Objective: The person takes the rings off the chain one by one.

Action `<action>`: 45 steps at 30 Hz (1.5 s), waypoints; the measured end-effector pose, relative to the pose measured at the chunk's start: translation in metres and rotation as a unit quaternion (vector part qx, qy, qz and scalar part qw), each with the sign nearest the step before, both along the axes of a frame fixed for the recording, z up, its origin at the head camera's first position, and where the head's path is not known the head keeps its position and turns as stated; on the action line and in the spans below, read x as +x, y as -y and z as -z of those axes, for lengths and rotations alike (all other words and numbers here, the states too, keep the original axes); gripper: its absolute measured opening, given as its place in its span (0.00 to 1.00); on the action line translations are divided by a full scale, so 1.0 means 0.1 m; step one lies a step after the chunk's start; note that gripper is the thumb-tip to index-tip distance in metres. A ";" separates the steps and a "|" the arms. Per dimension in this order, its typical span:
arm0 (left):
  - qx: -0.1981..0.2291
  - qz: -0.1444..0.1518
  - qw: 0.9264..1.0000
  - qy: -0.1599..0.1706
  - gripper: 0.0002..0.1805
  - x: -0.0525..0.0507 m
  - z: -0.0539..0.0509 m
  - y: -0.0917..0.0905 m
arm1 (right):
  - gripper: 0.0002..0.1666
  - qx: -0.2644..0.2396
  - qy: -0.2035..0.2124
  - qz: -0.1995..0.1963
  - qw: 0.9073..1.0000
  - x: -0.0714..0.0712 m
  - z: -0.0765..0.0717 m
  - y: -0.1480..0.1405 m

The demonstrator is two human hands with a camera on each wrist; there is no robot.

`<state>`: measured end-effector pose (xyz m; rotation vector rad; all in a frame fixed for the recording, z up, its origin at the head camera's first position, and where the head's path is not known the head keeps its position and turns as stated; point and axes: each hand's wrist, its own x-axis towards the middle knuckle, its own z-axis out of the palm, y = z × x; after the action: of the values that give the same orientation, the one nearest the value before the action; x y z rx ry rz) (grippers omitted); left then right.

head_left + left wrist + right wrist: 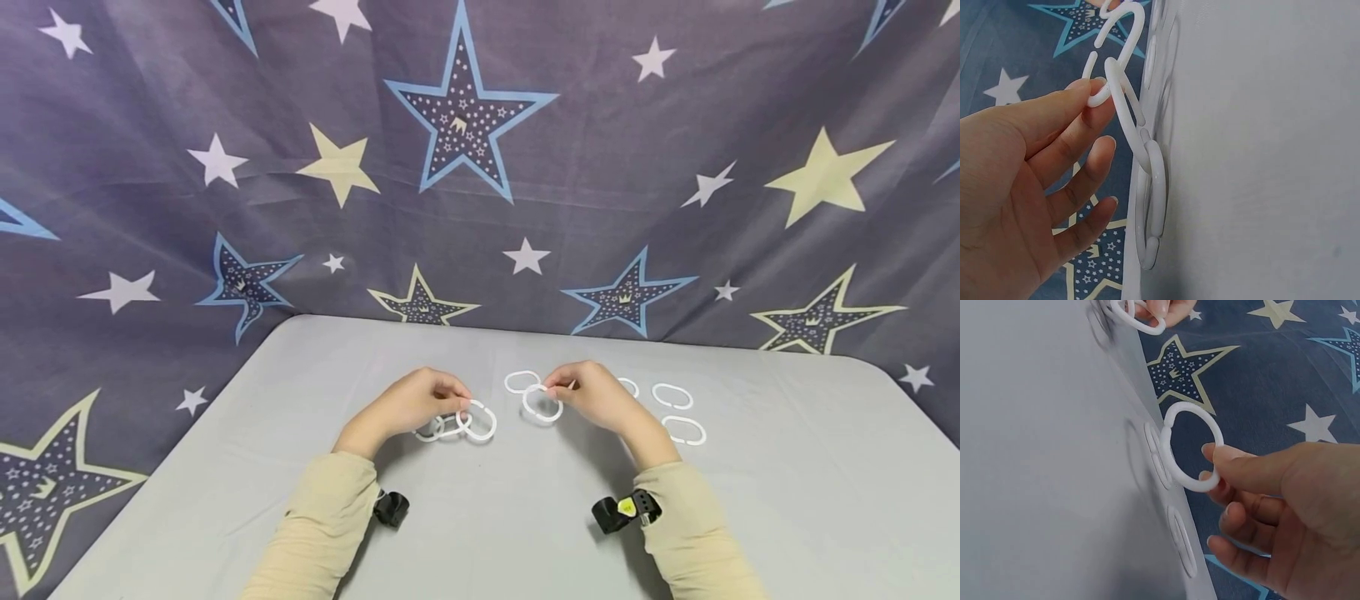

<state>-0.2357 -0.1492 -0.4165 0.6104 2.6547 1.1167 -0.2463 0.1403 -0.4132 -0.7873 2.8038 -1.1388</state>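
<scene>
My left hand pinches an open-gapped white plastic link between thumb and index finger. Hooked through it is a second white link, and a third link hangs from that one, making a short chain. In the left wrist view the gap of the held link faces the fingers' side. My right hand pinches a single white link at its edge with thumb and fingertips, raised over the table. The two hands are apart, and the right link does not touch the chain.
Loose white links lie on the grey table: one link behind the right hand's link, another link and a nearer link to the right, one partly hidden by the right hand. A star-patterned cloth stands behind.
</scene>
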 end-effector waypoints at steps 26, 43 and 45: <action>-0.001 -0.003 1.000 -0.008 0.07 -0.01 0.02 0.02 | 0.08 0.069 0.051 0.051 0.995 -0.02 0.02 -0.24; -0.005 -0.004 1.000 -0.010 0.07 0.00 0.00 0.01 | 0.06 0.112 0.035 0.072 0.990 -0.06 0.10 -0.29; -0.005 -0.005 1.000 -0.010 0.07 0.00 0.00 0.01 | 0.05 0.112 0.034 0.074 0.990 -0.06 0.11 -0.29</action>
<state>-0.2358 -0.1500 -0.4162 0.6111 2.6817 1.1037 -0.2524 0.1694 -0.4242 -0.5213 2.9030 -0.8250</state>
